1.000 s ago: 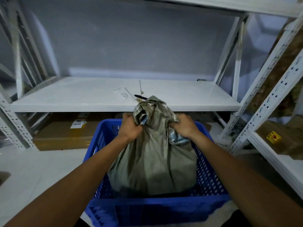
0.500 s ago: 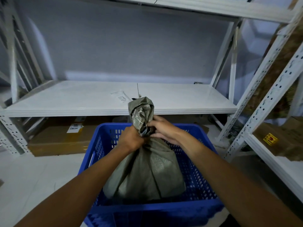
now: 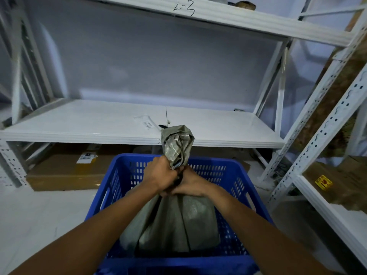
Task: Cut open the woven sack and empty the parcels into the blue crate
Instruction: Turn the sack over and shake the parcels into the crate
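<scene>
A grey-green woven sack (image 3: pixel 178 225) stands upright inside the blue crate (image 3: pixel 127 175), its body bulging with hidden contents. Its gathered neck rises above the crate's far rim. My left hand (image 3: pixel 160 173) is clenched around that neck from the left. My right hand (image 3: pixel 190 183) grips the neck just below and to the right, touching the left hand. No parcels show; the sack hides them.
A white metal shelf (image 3: pixel 99 124) runs behind the crate, with a paper label (image 3: pixel 146 122) and a dark tool tip (image 3: pixel 162 126) lying on it. A cardboard box (image 3: pixel 65 171) sits under it on the floor. Another rack (image 3: pixel 327 205) with brown parcels stands right.
My hands moved from the sack's two sides to its neck and squeezed it together. The neck is now bunched narrow and tall, and the view has tilted upward.
</scene>
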